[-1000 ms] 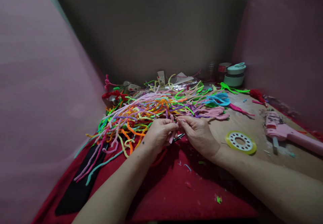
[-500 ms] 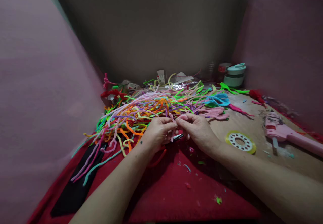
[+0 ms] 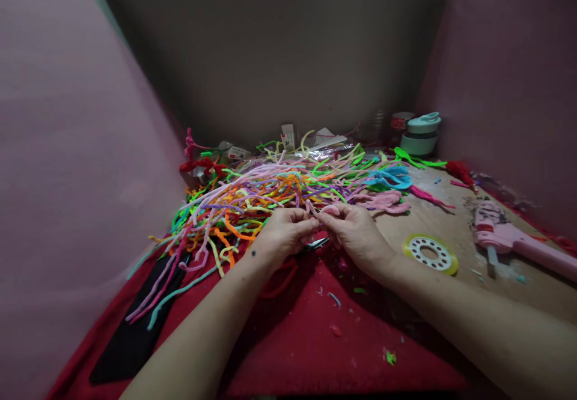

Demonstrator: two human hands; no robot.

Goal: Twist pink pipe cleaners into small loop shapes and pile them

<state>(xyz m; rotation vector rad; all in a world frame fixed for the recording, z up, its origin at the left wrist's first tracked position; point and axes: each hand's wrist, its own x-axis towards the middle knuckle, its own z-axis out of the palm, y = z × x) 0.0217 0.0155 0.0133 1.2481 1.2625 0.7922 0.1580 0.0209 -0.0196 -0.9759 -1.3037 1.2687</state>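
Observation:
My left hand (image 3: 285, 233) and my right hand (image 3: 356, 233) meet at the middle of the table, fingers pinched together on a short pink pipe cleaner (image 3: 328, 210) that is bent into a loop between them. Right behind the hands lies a big tangled heap of pipe cleaners (image 3: 265, 193) in green, orange, purple, pink and yellow. A metal tool tip (image 3: 315, 244), maybe scissors, shows on the red cloth (image 3: 315, 340) just under the hands.
A pink glue gun (image 3: 514, 238) lies at the right on the wooden tabletop. A yellow tape ring (image 3: 430, 253) sits beside my right wrist. Mint-coloured containers (image 3: 421, 134) stand at the back right. A black strip (image 3: 135, 340) lies at the left. Pink walls close both sides.
Both hands have shifted slightly away from me toward the heap, and the pink pipe cleaner between them is now bent over into a loop at the fingertips.

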